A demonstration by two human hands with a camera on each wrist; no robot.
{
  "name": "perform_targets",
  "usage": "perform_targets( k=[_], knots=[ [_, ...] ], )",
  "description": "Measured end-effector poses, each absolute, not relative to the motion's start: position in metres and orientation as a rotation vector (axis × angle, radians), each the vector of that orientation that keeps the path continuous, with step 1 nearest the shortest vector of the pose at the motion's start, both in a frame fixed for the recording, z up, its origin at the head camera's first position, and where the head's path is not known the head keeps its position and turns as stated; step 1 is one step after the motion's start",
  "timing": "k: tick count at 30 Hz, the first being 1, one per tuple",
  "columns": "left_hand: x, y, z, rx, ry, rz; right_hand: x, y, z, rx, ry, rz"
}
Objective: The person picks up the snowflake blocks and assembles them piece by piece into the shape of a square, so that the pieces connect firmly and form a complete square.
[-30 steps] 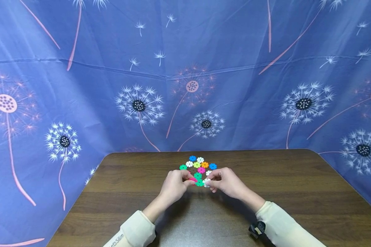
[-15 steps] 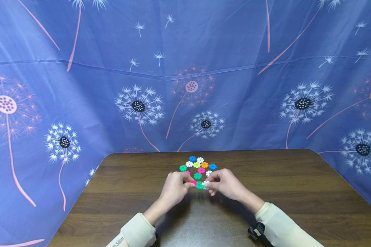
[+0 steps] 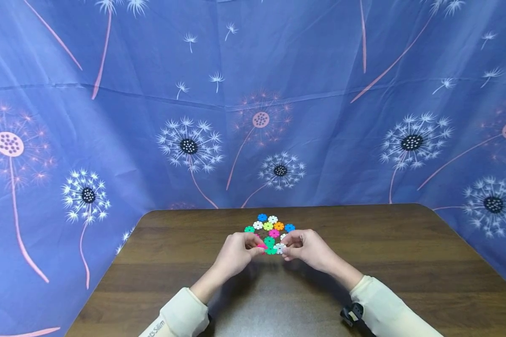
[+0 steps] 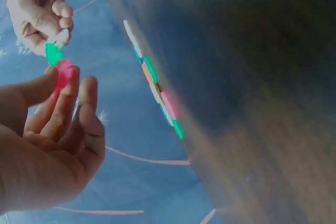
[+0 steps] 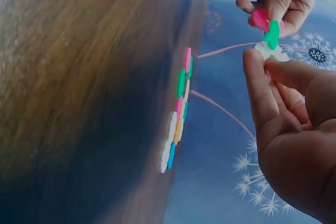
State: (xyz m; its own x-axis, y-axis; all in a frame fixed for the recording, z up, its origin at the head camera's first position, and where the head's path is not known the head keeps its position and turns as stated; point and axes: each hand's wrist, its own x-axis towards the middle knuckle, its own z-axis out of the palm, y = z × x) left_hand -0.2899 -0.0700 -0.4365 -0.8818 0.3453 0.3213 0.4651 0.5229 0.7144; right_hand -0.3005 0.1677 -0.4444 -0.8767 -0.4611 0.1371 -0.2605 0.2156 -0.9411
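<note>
1. Pink disc (image 3: 262,247), green disc (image 3: 271,251) and white disc (image 3: 279,248), all notched like flowers, meet in a short row in the head view; the left hand (image 3: 235,252) pinches the pink one between thumb and forefinger, and the right hand (image 3: 313,250) pinches the white one; the green one sits between them. Other discs (image 3: 268,226), in blue, white, yellow, orange, green and pink, lie close together beyond the hands on the brown wooden table (image 3: 278,309); cream sleeves (image 3: 392,304) cover the forearms; a blue cloth (image 3: 253,51) with dandelion prints hangs behind.

2. From the left wrist, the thumb and fingertip close on the pink disc, the remaining fingers bent loosely; the green disc touches its far side, with the white disc at the right hand's fingertips; the row is held up off the table, where the other discs show edge-on.

3. From the right wrist, thumb and forefinger grip the white disc's edge; the green disc is set at an angle to it; the exact join is too blurred to tell.
</note>
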Motion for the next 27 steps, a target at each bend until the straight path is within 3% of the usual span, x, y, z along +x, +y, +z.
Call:
perform_targets(
  k=[14, 20, 27],
  knots=[
    [-0.288, -0.060, -0.439, -0.780, -2.696, -1.226, -0.300, 0.151, -0.446, -0.697, 2.216, -1.691],
    [-0.287, -0.063, -0.439, -0.752, -2.699, -1.219, -0.323, 0.172, -0.444, -0.659, 2.479, -1.475],
    [-0.286, -0.066, -0.439, -0.712, -2.703, -1.227, -0.349, 0.191, -0.458, -0.394, 2.962, -1.065]
  ],
)
